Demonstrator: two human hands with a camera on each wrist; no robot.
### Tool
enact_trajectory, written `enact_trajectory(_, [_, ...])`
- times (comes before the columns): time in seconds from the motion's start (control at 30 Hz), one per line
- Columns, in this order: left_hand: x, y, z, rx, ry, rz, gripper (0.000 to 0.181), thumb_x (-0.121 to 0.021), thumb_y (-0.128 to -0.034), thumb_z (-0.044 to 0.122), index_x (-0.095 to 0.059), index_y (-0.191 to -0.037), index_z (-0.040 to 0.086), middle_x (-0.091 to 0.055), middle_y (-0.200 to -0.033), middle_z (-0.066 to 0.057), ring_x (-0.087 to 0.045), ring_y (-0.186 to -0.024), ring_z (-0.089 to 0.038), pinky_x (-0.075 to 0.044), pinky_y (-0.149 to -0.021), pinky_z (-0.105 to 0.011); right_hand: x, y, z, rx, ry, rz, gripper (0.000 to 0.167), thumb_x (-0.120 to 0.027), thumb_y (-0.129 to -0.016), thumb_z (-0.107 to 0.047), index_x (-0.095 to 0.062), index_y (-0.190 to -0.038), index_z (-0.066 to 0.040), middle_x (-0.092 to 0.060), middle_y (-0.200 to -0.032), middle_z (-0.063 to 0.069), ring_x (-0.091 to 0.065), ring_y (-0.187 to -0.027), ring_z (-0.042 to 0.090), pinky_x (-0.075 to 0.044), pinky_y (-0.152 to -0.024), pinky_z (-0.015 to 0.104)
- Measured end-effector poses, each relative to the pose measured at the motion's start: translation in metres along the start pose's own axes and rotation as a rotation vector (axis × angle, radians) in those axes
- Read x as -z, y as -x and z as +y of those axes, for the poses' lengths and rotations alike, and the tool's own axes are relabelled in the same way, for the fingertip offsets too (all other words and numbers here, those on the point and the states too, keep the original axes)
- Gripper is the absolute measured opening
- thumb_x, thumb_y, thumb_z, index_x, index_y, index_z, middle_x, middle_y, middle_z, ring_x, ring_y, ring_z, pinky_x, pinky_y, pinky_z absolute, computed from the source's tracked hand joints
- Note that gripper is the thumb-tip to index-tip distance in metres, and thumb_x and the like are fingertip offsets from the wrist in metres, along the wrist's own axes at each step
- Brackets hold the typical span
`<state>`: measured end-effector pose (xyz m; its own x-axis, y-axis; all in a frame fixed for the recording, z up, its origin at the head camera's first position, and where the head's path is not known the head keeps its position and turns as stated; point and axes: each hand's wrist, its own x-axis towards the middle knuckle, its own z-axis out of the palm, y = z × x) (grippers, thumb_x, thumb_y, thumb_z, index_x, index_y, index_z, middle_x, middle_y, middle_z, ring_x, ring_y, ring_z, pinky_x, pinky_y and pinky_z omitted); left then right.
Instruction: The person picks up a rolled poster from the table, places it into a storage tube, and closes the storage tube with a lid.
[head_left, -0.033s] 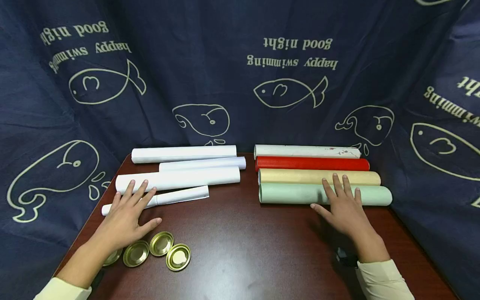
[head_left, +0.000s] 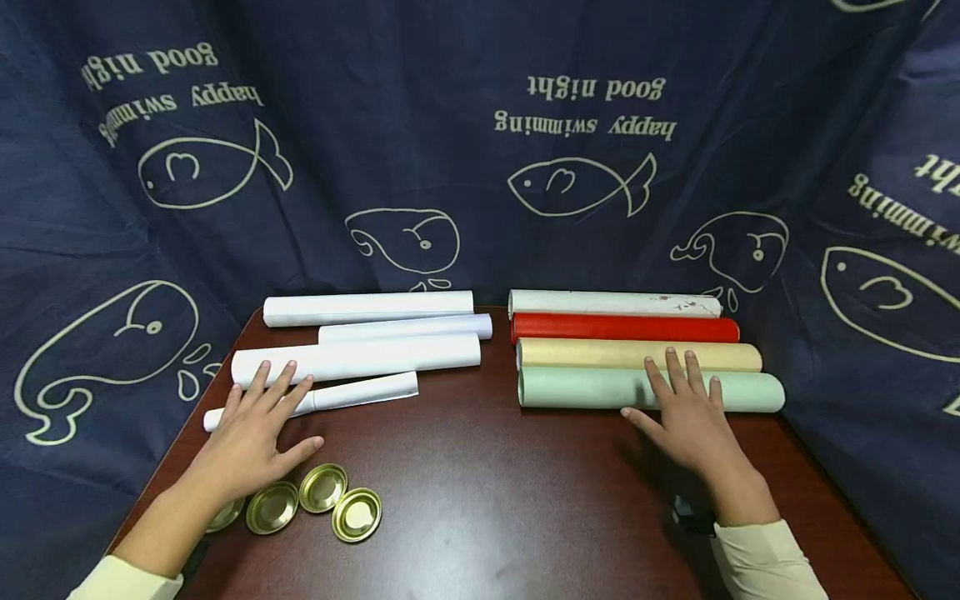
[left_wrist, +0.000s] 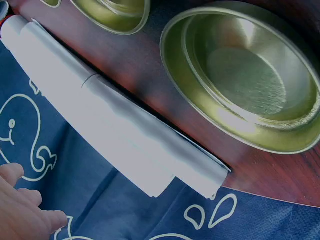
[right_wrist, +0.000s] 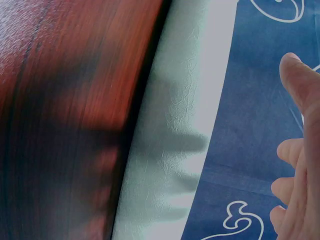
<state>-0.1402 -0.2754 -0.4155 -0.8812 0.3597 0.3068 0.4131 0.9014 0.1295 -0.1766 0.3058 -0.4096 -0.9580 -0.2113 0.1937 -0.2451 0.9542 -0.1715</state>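
My left hand (head_left: 243,446), fingers spread, hovers at the left over a thin white paper roll (head_left: 367,392), partly covering it. Behind that lie a thicker white roll (head_left: 390,354) and two more white rolls. Near the left thumb sit several shallow round gold tins (head_left: 356,515), one partly hidden by the wrist; the left wrist view shows a gold tin (left_wrist: 245,80) up close. On the right, my right hand (head_left: 690,421) spreads its fingers above a pale green roll (head_left: 577,388), its shadow falling on the green roll (right_wrist: 160,125) in the right wrist view. Neither hand holds anything.
Beyond the green roll lie a yellow roll (head_left: 577,353), a red roll (head_left: 622,327) and a white roll with red marks (head_left: 600,302). Dark blue cloth (head_left: 480,167) printed with fish and whales surrounds the dark brown table (head_left: 487,500) at the back and sides.
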Motion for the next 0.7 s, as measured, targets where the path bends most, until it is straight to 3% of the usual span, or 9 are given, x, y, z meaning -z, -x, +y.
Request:
enact_trajectory(0.17, [0.000, 0.001, -0.004, 0.008, 0.004, -0.010, 0.083, -0.067, -0.0888, 0.055, -0.038, -0.152, 0.010, -0.025, -0.160, -0.018, -0.003, -0.150, -0.037, -0.011, -0.108, -0.073, -0.005, -0.004, -0.001, 0.008, -0.023, 0.016, 0.086, -0.059, -0.094, -0.054, -0.031, -0.152, 0.003, -0.015, -0.157, 0.033, 0.003, -0.147, 0.048, -0.004, -0.106, 0.076])
enact_trajectory(0.4, [-0.005, 0.000, -0.014, 0.047, 0.015, -0.083, 0.072, -0.062, -0.0937, 0.053, -0.044, -0.150, 0.011, -0.027, -0.159, -0.019, -0.011, -0.147, -0.044, -0.019, -0.106, -0.073, -0.020, -0.017, 0.009, 0.049, -0.046, 0.005, 0.087, -0.073, -0.088, -0.042, -0.032, -0.150, 0.005, -0.022, -0.154, 0.034, -0.008, -0.145, 0.051, -0.009, -0.107, 0.074])
enact_trajectory(0.7, [-0.016, -0.010, -0.024, 0.009, 0.098, -0.107, 0.062, -0.063, -0.0966, 0.042, -0.048, -0.147, 0.010, -0.035, -0.155, -0.021, -0.024, -0.142, -0.049, -0.025, -0.106, -0.068, -0.039, -0.031, 0.017, 0.171, -0.070, 0.015, 0.081, -0.082, -0.081, -0.032, -0.044, -0.145, 0.001, -0.038, -0.148, 0.029, -0.026, -0.139, 0.050, -0.018, -0.106, 0.073])
